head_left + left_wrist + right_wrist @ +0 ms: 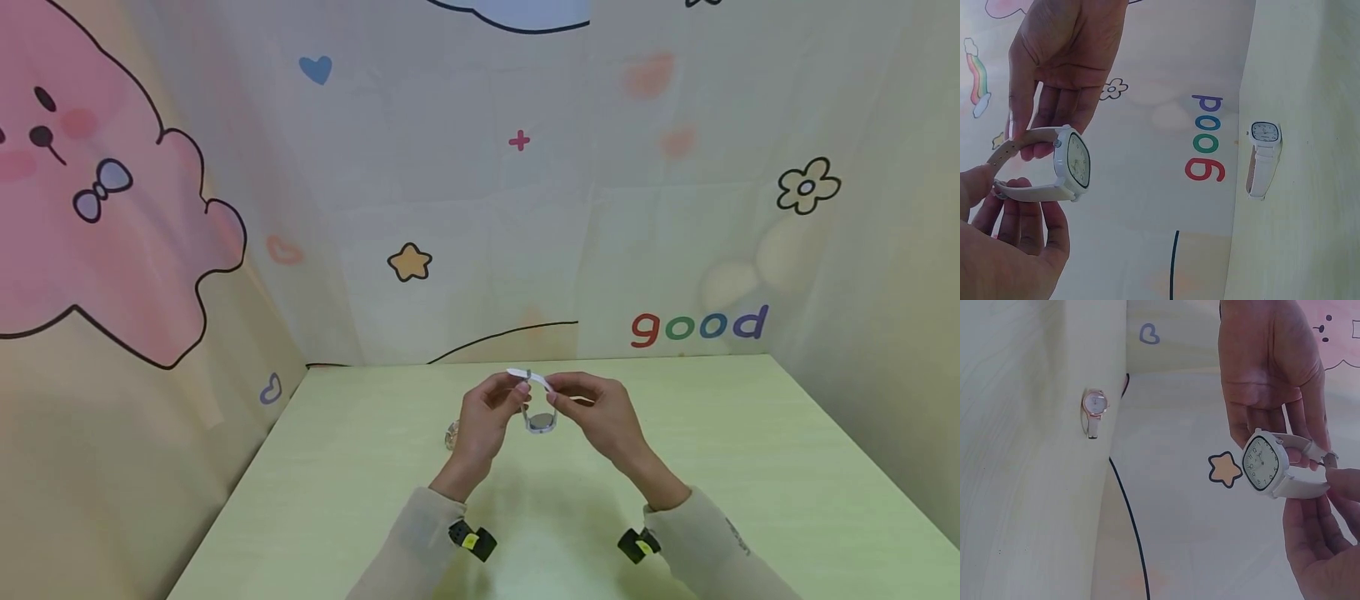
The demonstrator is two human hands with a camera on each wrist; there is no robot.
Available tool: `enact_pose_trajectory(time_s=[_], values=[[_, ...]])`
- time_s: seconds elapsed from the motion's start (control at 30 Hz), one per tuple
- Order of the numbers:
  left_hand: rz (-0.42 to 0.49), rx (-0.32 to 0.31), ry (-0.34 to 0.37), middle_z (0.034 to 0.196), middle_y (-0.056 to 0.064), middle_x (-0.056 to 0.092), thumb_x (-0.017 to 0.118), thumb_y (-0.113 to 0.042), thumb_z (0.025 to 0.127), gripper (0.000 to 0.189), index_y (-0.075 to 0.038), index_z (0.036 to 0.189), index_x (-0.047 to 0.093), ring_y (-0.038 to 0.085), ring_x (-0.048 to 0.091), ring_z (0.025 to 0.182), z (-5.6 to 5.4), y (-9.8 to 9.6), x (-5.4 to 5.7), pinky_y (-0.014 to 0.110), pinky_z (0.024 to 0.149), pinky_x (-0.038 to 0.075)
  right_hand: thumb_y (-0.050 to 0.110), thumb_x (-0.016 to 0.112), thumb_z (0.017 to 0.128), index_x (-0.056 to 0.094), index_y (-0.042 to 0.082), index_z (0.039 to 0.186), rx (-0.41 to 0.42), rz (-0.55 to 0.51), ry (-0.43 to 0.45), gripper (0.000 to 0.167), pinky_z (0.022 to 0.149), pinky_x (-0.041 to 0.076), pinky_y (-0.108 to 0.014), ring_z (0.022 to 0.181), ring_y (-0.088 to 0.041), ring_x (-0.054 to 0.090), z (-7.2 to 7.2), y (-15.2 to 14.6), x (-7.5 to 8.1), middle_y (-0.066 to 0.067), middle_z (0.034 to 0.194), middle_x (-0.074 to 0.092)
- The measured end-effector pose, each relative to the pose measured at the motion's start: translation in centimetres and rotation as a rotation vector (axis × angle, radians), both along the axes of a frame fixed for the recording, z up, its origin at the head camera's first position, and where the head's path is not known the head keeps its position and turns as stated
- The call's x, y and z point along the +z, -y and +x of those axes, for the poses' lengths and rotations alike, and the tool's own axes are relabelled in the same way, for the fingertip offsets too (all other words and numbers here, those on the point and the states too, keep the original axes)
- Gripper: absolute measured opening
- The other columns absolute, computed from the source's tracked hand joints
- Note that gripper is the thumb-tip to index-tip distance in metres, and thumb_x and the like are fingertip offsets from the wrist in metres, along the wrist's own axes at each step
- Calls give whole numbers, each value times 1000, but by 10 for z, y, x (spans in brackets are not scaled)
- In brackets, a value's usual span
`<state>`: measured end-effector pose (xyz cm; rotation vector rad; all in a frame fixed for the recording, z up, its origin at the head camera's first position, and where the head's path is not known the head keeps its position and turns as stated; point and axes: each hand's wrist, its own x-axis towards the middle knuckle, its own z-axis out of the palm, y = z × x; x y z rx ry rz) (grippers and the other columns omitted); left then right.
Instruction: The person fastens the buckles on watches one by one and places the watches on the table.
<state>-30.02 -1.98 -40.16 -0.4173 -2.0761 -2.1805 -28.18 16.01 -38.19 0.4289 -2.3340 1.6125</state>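
Note:
A white wristwatch (541, 423) with a squarish case is held up in both hands, its dial hanging below the looped strap. At the buckle end, my left hand (483, 417) pinches the strap between thumb and fingers. My right hand (603, 412) grips the other side of the strap, the part with holes in the left wrist view. The holed strap reaches the buckle (1000, 189) beside the left thumb. The white dial (1261, 463) with dark numerals shows in the right wrist view.
A small round watch with a rose-gold rim (1095, 402) stands on the table (337, 500), partly behind the left hand in the head view. Another white square watch (1265, 132) stands on the table toward the right. A printed curtain (480, 208) hangs behind.

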Motion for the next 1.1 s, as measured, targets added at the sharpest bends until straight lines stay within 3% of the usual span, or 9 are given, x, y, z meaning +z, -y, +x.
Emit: enact_pose_trajectory(time_s=[0.3, 0.5, 0.8, 1.1], values=[[-12, -32, 6, 108, 3, 68, 67, -28, 94, 37, 0, 118, 64, 11, 64, 94, 2, -1, -1, 28, 88, 55, 17, 73, 90, 73, 9, 112, 14, -4, -16, 24, 91, 57, -36, 100, -21, 70, -1, 1, -2, -9, 107, 73], [0, -37, 4, 105, 2, 68, 68, -30, 93, 37, -3, 117, 66, 11, 63, 93, 3, -1, -1, 29, 86, 56, 17, 72, 90, 73, 8, 112, 15, 2, -14, 24, 92, 56, -40, 102, -25, 70, 0, 2, -2, -11, 107, 73], [48, -30, 20, 97, -4, 67, 69, -29, 92, 31, -8, 114, 70, 11, 62, 87, 3, -3, -1, 28, 85, 56, 19, 71, 91, 73, 8, 113, 28, 17, 10, 25, 92, 56, -38, 103, -27, 69, 5, 1, -3, -12, 111, 73], [119, -26, 50, 92, -6, 65, 69, -30, 92, 37, -4, 118, 68, 10, 60, 86, 1, -5, -2, 27, 84, 55, 18, 73, 90, 71, 10, 114, 25, 20, 30, 26, 92, 56, -39, 101, -24, 69, 2, 2, -10, -9, 108, 73]])
